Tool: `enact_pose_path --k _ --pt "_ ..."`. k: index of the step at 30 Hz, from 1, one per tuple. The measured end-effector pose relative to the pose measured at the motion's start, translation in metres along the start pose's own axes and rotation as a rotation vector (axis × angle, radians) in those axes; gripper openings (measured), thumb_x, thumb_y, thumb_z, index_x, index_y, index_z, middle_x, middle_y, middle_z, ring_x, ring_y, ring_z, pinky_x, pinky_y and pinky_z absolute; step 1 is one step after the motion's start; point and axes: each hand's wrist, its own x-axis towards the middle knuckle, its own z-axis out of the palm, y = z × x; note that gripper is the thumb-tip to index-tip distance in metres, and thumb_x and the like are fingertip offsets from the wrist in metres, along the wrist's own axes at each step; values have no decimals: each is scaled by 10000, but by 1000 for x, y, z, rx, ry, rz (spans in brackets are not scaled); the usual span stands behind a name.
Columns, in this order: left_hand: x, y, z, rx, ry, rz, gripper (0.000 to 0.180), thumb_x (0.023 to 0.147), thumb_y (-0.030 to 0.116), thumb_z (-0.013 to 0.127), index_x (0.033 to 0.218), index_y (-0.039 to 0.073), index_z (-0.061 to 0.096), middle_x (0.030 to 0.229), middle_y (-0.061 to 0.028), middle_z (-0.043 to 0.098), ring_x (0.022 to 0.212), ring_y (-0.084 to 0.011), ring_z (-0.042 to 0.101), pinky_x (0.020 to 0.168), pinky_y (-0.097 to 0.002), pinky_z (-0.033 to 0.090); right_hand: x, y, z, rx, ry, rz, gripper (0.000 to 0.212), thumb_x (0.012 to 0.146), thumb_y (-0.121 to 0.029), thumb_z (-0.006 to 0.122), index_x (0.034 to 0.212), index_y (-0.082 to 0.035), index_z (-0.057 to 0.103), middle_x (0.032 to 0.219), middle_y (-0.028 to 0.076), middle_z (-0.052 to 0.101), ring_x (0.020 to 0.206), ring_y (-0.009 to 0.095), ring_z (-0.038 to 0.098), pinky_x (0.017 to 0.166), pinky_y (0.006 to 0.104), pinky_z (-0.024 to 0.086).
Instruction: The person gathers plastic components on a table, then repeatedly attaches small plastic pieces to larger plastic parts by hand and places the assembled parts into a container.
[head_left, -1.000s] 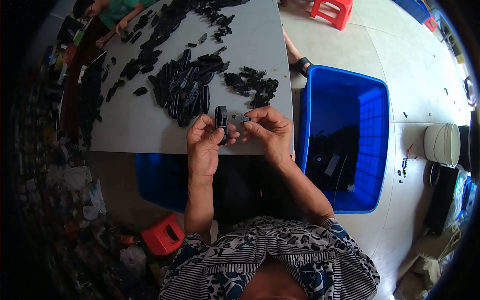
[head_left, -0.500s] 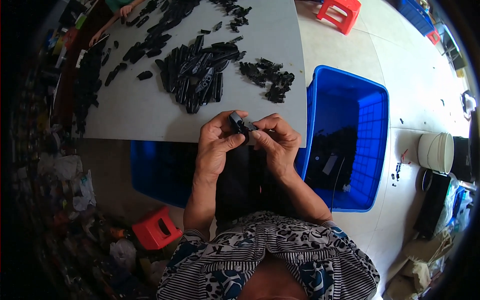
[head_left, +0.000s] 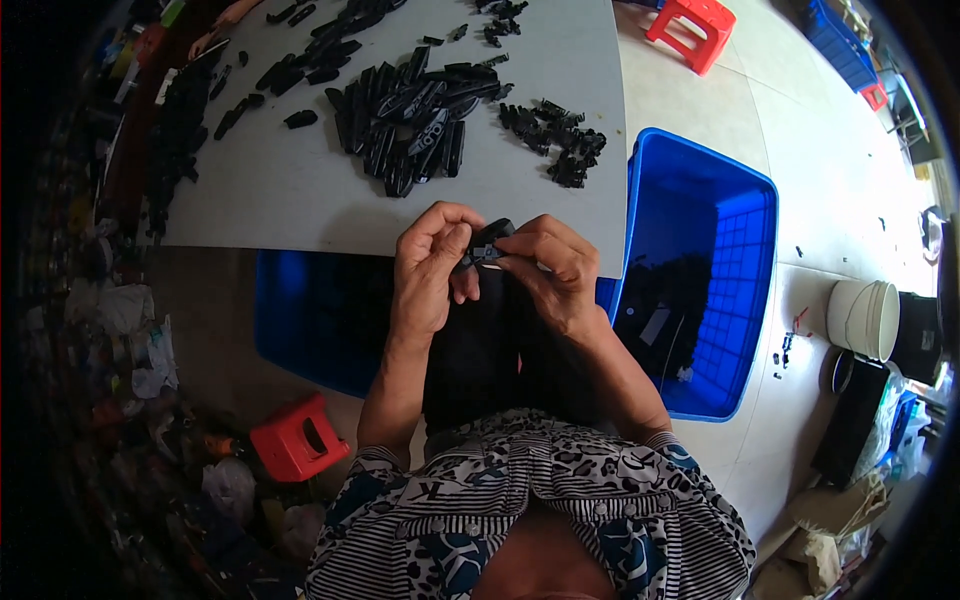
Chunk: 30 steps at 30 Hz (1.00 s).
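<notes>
A small black plastic part point(head_left: 487, 244) is between my hands, just off the table's near edge. My left hand point(head_left: 424, 270) is curled against its left side, thumb raised. With thumb and forefinger my right hand point(head_left: 556, 262) pinches its right side. My fingers hide some of the part, and I cannot tell whether it is one piece or two joined. On the table beyond lies a pile of long black plastic shells point(head_left: 402, 125). To its right is a heap of smaller black clip-like pieces point(head_left: 560, 140).
The pale grey table point(head_left: 270, 205) carries more black parts at the far left, near another person's hand point(head_left: 205, 42). A blue crate point(head_left: 745, 300) stands right of the table; another blue bin point(head_left: 300, 340) is below it. Red stools point(head_left: 700, 30) and a white bucket point(head_left: 862, 318) stand on the floor.
The black part has turned in my hands and now sits slightly higher. My left thumb has lifted, and my right fingers have closed further over the part. The view has shifted a little.
</notes>
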Motion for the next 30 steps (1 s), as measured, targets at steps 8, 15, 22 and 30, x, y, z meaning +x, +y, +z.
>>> enact_pose_path --k 8,15,22,30 --pt "-7 -2 3 35 11 -36 296 987 237 466 955 -11 625 735 -42 603 530 -88 583 466 -173 436 -2 -2 -8 -205 -65 -105 220 663 50 720 861 -4 642 768 104 587 679 241 603 580 303 477" --pt "-13 0 7 168 31 8 189 910 156 551 945 -14 625 731 -46 605 533 -86 571 486 -188 443 -7 -5 -7 -356 -92 -184 221 661 38 709 856 -9 616 754 91 567 664 257 589 563 336 481" --pt "-22 5 8 294 133 19 29 808 -24 595 831 -7 586 681 -30 576 490 -65 527 442 -189 405 -3 -25 -4 -284 -165 -51 179 729 -42 668 875 10 580 814 112 535 753 302 571 613 380 479" --pt "-45 -4 -10 183 151 189 82 783 -84 597 829 -18 580 698 -45 582 497 -63 531 446 -177 394 -12 -19 15 140 -293 361 231 782 -136 697 903 18 575 776 140 560 710 306 562 635 340 442"
